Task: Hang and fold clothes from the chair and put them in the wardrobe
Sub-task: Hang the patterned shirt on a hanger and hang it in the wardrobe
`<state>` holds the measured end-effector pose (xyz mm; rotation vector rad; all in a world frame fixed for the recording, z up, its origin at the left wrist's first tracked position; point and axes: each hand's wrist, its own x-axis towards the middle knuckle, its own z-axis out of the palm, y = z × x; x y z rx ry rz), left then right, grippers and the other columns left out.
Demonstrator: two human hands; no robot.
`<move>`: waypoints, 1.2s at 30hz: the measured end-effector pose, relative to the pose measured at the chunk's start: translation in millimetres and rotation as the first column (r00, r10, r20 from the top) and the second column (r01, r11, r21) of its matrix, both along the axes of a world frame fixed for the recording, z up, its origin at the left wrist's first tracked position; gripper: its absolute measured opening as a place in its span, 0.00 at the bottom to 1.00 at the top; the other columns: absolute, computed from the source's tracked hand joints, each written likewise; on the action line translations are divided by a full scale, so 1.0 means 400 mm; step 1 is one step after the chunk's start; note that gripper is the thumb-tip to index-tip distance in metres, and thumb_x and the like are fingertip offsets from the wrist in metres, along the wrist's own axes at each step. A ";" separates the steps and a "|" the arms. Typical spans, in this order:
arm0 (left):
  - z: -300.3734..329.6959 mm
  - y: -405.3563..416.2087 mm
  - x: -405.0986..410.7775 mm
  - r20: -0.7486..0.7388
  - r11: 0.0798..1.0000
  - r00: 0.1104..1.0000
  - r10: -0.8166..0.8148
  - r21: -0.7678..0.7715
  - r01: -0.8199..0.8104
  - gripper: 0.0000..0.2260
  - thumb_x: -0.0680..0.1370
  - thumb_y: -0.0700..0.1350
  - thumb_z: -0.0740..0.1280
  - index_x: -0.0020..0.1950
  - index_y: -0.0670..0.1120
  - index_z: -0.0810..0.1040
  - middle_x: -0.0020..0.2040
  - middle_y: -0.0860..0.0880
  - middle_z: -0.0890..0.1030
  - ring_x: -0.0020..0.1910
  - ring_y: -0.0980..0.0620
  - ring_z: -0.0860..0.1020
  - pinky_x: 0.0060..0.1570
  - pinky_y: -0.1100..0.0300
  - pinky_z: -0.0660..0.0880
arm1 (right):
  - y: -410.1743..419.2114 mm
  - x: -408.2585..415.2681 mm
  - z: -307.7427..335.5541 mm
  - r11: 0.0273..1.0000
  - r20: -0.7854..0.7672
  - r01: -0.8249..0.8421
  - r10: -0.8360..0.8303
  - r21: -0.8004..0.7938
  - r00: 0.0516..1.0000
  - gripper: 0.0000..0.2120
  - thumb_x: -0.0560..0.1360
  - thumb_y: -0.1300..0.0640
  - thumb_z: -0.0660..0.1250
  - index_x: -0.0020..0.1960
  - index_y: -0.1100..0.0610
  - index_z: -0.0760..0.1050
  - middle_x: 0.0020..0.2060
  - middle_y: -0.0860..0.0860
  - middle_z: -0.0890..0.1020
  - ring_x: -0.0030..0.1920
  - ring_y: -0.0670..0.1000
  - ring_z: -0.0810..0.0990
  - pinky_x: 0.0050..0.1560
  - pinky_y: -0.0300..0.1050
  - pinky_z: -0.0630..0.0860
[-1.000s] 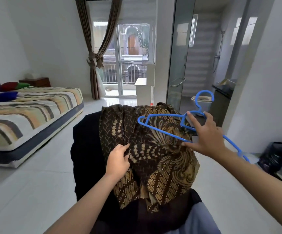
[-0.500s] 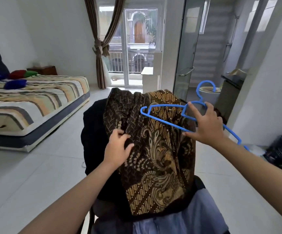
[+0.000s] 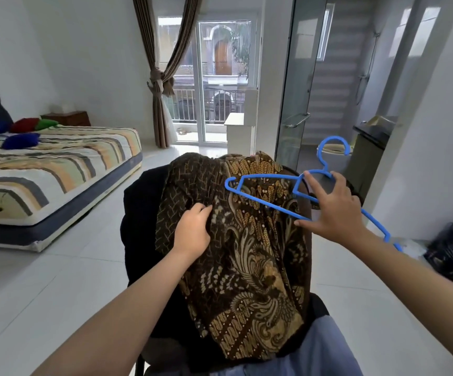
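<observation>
You cannot see the chair under the clothes, but your left hand (image 3: 192,232) pinches a fold of the brown patterned cloth (image 3: 249,256) draped over its back, and your right hand (image 3: 331,210) grips the blue hanger (image 3: 263,202) just above that cloth.

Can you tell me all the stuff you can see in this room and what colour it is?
Patterned batik cloth: one, brown and gold, draped over the chair.
Black garment: one, under the batik, left side.
Light blue garment: one, on the seat, bottom.
Plastic hanger: one, blue, over the batik.
Striped mattress: one, cream, orange and grey, on the floor, left.
Small cushions: blue, red, green, on the mattress.
Curtain: brown, tied, beside the glass door.
Left hand: one, gripping the batik.
Right hand: one, holding the hanger.
</observation>
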<state>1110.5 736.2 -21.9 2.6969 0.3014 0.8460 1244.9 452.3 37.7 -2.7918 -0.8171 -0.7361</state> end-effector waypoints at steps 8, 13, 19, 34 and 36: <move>-0.060 0.061 -0.102 -0.224 0.991 0.966 0.128 0.060 -0.117 0.21 0.76 0.41 0.63 0.70 0.47 0.69 0.63 0.51 0.71 0.57 0.49 0.74 0.51 0.55 0.76 | 0.029 -0.021 -0.010 1.000 -0.009 -0.007 0.007 -0.023 1.000 0.55 0.59 0.33 0.74 0.77 0.44 0.50 0.69 0.63 0.58 0.61 0.65 0.70 0.55 0.61 0.73; -0.008 0.043 -0.085 -0.040 0.982 0.996 0.074 0.174 -0.066 0.14 0.74 0.50 0.67 0.57 0.45 0.79 0.51 0.47 0.76 0.48 0.47 0.77 0.43 0.52 0.77 | 0.037 -0.026 -0.022 0.997 -0.028 0.044 -0.047 -0.070 0.999 0.56 0.58 0.33 0.75 0.76 0.42 0.48 0.70 0.62 0.57 0.61 0.65 0.70 0.56 0.61 0.71; 0.116 -0.013 0.024 0.094 0.990 0.988 -0.121 0.086 0.114 0.18 0.77 0.45 0.64 0.66 0.45 0.72 0.59 0.47 0.74 0.56 0.49 0.74 0.54 0.54 0.75 | 0.020 -0.007 -0.034 0.988 -0.032 0.064 -0.069 -0.137 0.997 0.56 0.60 0.31 0.73 0.77 0.41 0.44 0.71 0.62 0.55 0.62 0.64 0.70 0.56 0.59 0.72; 0.235 -0.012 0.222 -0.127 1.000 0.992 -0.010 -0.026 0.006 0.20 0.82 0.53 0.51 0.74 0.59 0.59 0.63 0.39 0.71 0.59 0.39 0.74 0.57 0.50 0.71 | 0.003 0.063 -0.066 0.996 0.022 -0.051 0.053 -0.067 0.998 0.56 0.57 0.32 0.75 0.76 0.42 0.51 0.70 0.63 0.61 0.58 0.63 0.73 0.52 0.58 0.74; 0.249 -0.005 0.238 -0.141 1.000 0.990 -0.018 -0.006 0.017 0.20 0.82 0.53 0.50 0.75 0.59 0.57 0.62 0.39 0.72 0.58 0.39 0.74 0.56 0.51 0.70 | -0.012 0.073 -0.068 0.995 0.038 -0.080 0.082 -0.065 0.996 0.57 0.54 0.32 0.76 0.76 0.43 0.53 0.69 0.63 0.63 0.56 0.63 0.75 0.49 0.57 0.75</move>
